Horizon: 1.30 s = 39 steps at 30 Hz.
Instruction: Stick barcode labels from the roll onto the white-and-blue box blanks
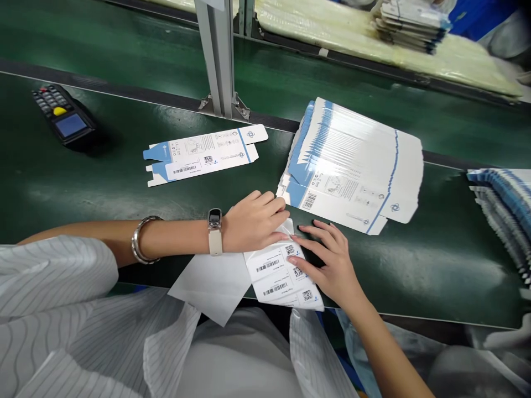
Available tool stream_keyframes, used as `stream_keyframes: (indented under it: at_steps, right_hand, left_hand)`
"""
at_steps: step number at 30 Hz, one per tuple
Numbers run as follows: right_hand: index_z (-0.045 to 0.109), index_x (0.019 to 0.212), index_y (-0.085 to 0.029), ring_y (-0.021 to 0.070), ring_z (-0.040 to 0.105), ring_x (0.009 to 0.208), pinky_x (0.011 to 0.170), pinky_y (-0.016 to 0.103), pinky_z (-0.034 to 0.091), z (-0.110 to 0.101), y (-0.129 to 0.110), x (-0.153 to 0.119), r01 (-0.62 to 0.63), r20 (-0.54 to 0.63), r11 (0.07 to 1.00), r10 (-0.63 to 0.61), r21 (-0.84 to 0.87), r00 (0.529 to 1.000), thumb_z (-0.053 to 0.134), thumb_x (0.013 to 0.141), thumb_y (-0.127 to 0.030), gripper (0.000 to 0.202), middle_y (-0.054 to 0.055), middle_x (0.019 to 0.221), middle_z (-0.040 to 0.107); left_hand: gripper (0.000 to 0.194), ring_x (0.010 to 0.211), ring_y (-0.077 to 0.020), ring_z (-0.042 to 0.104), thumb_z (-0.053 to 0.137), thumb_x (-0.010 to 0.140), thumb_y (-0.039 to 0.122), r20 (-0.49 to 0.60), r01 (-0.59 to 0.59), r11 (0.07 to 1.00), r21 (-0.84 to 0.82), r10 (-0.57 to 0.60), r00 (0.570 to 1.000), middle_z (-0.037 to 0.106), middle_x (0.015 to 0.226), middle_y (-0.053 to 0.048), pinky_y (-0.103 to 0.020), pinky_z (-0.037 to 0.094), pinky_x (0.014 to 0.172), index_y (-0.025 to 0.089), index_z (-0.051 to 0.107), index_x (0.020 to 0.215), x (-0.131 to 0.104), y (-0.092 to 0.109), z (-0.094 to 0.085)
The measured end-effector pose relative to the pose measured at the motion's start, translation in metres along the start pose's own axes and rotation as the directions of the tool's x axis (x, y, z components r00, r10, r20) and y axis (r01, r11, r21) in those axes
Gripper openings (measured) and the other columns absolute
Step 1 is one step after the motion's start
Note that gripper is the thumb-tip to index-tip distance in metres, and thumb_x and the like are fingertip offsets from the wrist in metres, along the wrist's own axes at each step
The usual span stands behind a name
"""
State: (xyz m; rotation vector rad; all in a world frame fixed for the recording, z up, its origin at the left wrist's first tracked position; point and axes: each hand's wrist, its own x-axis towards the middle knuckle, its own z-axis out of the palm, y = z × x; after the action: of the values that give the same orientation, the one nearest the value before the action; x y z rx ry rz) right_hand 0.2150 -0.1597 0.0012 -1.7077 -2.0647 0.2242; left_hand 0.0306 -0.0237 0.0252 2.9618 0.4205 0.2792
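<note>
Evidently, two hands (256, 222) (335, 265) touch printed labels (276, 273) showing three QR codes (307, 296).

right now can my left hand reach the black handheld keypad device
Probably, with a stretch: between your left hand and the black device lies only a flat white-and-blue carton, easily passed over.

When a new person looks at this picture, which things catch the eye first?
Probably the fanned stack of white and blue cartons, right of the metal post. Next come the barcode labels, low in the middle, at the fingers of the left hand and right hand. The black keypad device with its yellow button stands out at upper left.
</note>
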Motion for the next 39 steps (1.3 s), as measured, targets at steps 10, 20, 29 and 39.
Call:
stream_keyframes:
  at_steps: [10,20,29,39]
  right_hand:
    - [0.059,0.098,-0.022,0.0236,0.052,0.108,0.096,0.045,0.038,0.003,-0.004,0.004,-0.108,-0.089,0.986,0.119,0.127,0.989,0.067,0.076,-0.036,0.027,0.006,0.100,0.061]
    - [0.060,0.100,-0.026,0.0120,0.060,0.078,0.069,0.025,0.047,-0.012,-0.019,0.009,-0.160,-0.074,0.909,0.203,0.384,0.976,0.064,0.079,-0.022,0.022,-0.002,0.084,0.065]
    - [0.058,0.106,-0.025,0.0102,0.058,0.072,0.065,0.022,0.045,-0.018,-0.023,0.012,-0.135,-0.040,0.938,0.156,0.319,0.987,0.061,0.081,-0.022,0.026,-0.003,0.079,0.063]
    - [0.064,0.092,-0.024,0.0143,0.059,0.084,0.072,0.029,0.049,-0.015,-0.028,0.019,-0.150,-0.148,0.910,0.222,0.386,0.964,0.064,0.077,-0.016,0.017,0.001,0.088,0.061]
  left_hand:
    - [0.025,0.094,-0.0206,0.048,0.047,0.090,0.038,-0.004,-0.048,0.983,-0.178,0.048,0.999,0.056,0.103,-0.007,-0.032,0.031,0.076,0.020,0.065,0.090,-0.003,0.003,0.005]
    - [0.019,0.085,-0.0116,0.058,0.051,0.089,0.026,0.167,0.109,0.564,-0.819,0.052,0.985,0.065,0.091,-0.003,-0.029,0.033,0.087,0.015,0.065,0.084,0.010,-0.010,-0.007]
    - [0.029,0.067,-0.0108,0.054,0.041,0.092,0.031,0.195,0.103,0.530,-0.842,0.121,0.973,0.062,0.072,-0.003,-0.025,0.037,0.067,0.011,0.059,0.080,0.011,-0.011,-0.006]
    - [0.033,0.065,-0.0104,0.049,0.033,0.094,0.033,0.208,0.093,0.518,-0.850,0.167,0.964,0.051,0.064,0.001,-0.025,0.036,0.068,0.015,0.046,0.069,0.011,-0.009,-0.008]
